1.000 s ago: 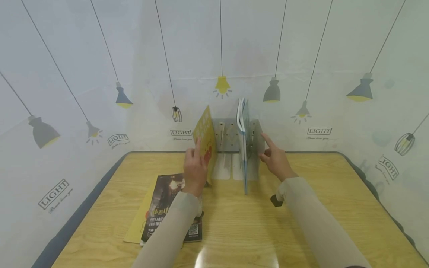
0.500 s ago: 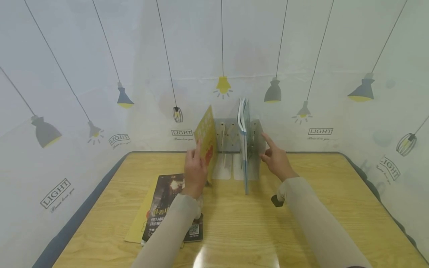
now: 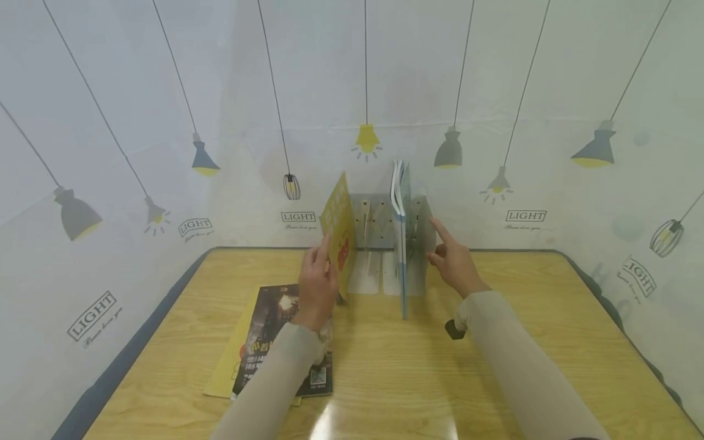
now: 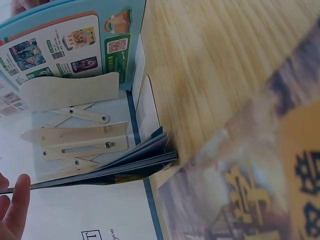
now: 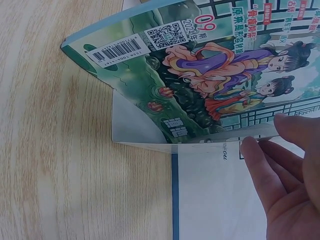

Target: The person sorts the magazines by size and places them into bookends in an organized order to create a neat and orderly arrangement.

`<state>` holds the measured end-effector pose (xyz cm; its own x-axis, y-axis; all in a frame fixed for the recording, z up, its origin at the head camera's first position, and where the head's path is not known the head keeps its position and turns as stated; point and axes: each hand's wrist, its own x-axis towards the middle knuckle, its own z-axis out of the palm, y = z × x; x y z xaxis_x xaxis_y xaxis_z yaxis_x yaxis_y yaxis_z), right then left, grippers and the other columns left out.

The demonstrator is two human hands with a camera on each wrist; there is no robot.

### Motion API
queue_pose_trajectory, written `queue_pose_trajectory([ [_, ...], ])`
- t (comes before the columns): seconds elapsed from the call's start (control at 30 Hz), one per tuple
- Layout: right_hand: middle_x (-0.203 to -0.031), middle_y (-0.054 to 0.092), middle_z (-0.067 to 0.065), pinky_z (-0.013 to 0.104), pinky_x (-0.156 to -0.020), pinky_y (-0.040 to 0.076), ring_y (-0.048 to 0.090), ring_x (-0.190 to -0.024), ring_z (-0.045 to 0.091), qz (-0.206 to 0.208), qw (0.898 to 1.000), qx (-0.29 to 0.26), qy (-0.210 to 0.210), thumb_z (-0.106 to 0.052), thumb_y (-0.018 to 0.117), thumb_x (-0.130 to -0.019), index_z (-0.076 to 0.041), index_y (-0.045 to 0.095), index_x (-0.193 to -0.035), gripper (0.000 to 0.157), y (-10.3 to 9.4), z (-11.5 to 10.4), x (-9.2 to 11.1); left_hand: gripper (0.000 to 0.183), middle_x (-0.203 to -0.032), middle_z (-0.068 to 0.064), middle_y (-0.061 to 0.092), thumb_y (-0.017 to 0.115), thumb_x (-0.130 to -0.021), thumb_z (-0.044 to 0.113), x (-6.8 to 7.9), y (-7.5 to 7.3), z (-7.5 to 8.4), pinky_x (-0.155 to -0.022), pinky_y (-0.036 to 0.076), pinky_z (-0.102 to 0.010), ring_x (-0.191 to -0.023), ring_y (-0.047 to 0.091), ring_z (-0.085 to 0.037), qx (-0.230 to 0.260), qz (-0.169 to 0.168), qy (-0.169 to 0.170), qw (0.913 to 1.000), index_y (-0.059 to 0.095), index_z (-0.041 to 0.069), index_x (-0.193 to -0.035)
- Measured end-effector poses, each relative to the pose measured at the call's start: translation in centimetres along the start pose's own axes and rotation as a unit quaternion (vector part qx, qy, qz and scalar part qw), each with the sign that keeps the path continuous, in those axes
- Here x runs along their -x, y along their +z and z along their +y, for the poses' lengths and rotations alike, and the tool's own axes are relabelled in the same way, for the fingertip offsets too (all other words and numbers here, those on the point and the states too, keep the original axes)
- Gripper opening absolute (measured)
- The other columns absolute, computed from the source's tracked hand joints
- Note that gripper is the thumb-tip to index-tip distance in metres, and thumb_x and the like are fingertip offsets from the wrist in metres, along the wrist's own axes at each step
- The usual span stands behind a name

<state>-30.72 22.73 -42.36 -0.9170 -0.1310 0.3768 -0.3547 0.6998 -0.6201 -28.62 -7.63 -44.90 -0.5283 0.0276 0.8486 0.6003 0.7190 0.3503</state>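
In the head view, a metal bookend (image 3: 379, 238) with a folding lattice stands at the table's back. On its left side a yellow magazine (image 3: 342, 241) stands upright, its lower corner fanned in the left wrist view. My left hand (image 3: 316, 284) pinches this magazine's edge, index finger along the outer face. Toward the right side stands a blue-edged magazine (image 3: 399, 238); the right wrist view shows its illustrated cover (image 5: 220, 75). My right hand (image 3: 453, 260) pinches the bookend's right plate between thumb and index finger.
A dark magazine (image 3: 273, 318) lies over a yellow one (image 3: 222, 376) at the front left, under my left forearm. The wooden table (image 3: 385, 366) ends at a wall covering (image 3: 264, 153) printed with hanging lamps.
My left hand has shifted slightly down and left along the yellow magazine. My right hand and the bookend look nearly unmoved.
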Motion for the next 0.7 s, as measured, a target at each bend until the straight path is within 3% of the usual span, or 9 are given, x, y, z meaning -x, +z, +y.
queue_pose_trajectory([
  [0.17, -0.092, 0.071, 0.018, 0.043, -0.067, 0.054, 0.066, -0.075, 0.027, 0.0, 1.0, -0.002, -0.002, -0.004, 0.065, -0.092, -0.027, 0.017, -0.157, 0.084, 0.0, 0.0, 0.0, 0.072, -0.107, -0.013, 0.053, 0.065, -0.084, -0.009, 0.3, -0.5, -0.3, -0.078, 0.055, -0.031, -0.093, 0.057, -0.024, 0.011, -0.005, 0.003, 0.9999, 0.04, 0.011, -0.149],
  [0.5, -0.093, 0.071, 0.018, 0.045, -0.07, 0.055, 0.067, -0.079, 0.029, 0.002, 1.0, -0.01, 0.004, -0.004, 0.065, -0.093, -0.027, 0.017, -0.157, 0.083, 0.1, 0.3, 0.0, 0.072, -0.117, -0.01, 0.055, 0.064, -0.087, 0.0, 1.3, -1.7, -1.1, -0.081, 0.055, -0.03, -0.096, 0.06, -0.022, -0.014, -0.071, -0.013, 0.9973, 0.035, 0.017, -0.151],
  [0.7, -0.095, 0.071, 0.019, 0.048, -0.073, 0.055, 0.068, -0.083, 0.031, -0.002, 1.0, -0.01, 0.002, -0.003, 0.065, -0.092, -0.025, 0.018, -0.157, 0.083, 0.0, 0.1, 0.0, 0.074, -0.117, -0.009, 0.055, 0.069, -0.085, 0.0, 1.8, -2.5, -2.0, -0.069, 0.057, -0.028, -0.089, 0.064, -0.022, -0.001, -0.102, -0.04, 0.994, 0.038, 0.018, -0.15],
])
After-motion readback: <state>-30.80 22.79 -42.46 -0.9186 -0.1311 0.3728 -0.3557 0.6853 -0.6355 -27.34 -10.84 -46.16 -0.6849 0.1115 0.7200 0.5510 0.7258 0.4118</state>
